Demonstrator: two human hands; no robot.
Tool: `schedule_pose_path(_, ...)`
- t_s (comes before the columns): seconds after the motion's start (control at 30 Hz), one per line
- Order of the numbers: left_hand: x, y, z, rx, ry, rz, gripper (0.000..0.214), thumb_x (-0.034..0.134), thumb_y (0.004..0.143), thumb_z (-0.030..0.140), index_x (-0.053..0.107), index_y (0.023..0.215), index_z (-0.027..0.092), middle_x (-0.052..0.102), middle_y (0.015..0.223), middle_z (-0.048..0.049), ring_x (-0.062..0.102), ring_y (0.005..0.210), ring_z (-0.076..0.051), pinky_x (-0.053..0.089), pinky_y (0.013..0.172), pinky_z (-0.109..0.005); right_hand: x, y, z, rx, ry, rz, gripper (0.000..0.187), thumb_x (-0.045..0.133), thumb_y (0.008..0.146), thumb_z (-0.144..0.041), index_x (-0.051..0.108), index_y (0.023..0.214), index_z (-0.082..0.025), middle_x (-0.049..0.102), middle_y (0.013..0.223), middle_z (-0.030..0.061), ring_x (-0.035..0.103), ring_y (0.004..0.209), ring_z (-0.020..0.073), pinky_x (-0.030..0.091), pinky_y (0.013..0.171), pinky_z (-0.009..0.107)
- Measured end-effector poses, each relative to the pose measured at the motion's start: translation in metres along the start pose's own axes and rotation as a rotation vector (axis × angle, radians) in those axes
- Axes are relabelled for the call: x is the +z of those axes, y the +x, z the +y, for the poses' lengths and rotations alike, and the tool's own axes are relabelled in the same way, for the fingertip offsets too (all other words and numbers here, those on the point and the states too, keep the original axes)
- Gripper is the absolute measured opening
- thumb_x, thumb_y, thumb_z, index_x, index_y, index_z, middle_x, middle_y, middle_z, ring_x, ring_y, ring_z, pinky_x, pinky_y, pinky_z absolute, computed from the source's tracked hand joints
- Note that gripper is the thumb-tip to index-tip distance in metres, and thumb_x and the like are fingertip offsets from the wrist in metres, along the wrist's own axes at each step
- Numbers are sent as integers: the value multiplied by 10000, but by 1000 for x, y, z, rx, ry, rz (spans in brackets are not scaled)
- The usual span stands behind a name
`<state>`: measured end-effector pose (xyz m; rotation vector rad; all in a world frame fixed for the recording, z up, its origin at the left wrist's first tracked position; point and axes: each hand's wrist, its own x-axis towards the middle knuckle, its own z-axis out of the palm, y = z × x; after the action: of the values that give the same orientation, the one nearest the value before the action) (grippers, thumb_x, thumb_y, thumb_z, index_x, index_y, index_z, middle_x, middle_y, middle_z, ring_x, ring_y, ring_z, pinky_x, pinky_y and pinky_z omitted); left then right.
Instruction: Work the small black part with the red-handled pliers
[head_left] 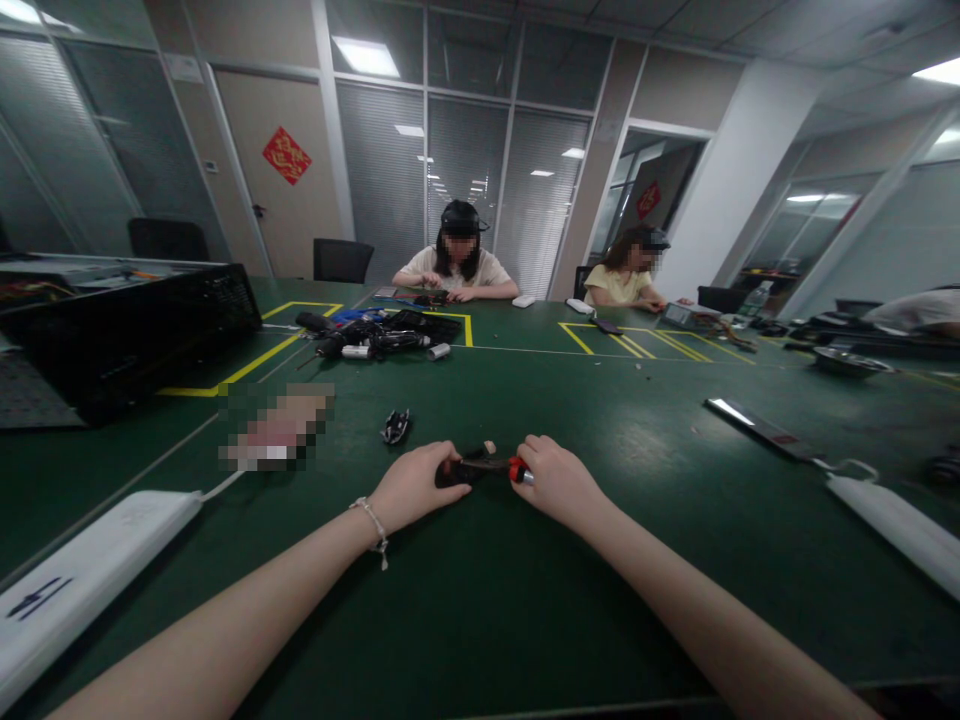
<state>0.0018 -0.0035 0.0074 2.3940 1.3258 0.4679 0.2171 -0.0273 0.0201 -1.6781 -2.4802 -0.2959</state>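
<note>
- Dark part [452, 474] sits right between the left hand's [409, 488] thumb and fingers, pinched, thumb on the near side.
- Right hand [559, 478] has its fingers curled around a red-and-silver tool [519, 471], aimed at the left fingertips; can't tell if its tip touches the part, too blurry.
- Both forearms angle inward over the green table [480, 610], hands low and nearly meeting, bracelet [373, 522] on the left wrist.
- Tiny pale bit [489, 447] just beyond the gap between the fingers.
- Black crumpled piece [396, 427] past the left knuckles.
</note>
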Motion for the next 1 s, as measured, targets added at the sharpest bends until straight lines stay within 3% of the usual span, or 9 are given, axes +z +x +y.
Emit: schedule_pose_path(1.0,1,1,-2,14,-6,5,292,545,706,447,523,865,204,566,828,1,541,716,-159,379,580,-243,4,1,-2,10,21,14,220,530,712,-281,584,877,-147,572,893,74,515,816,178,447,682,263)
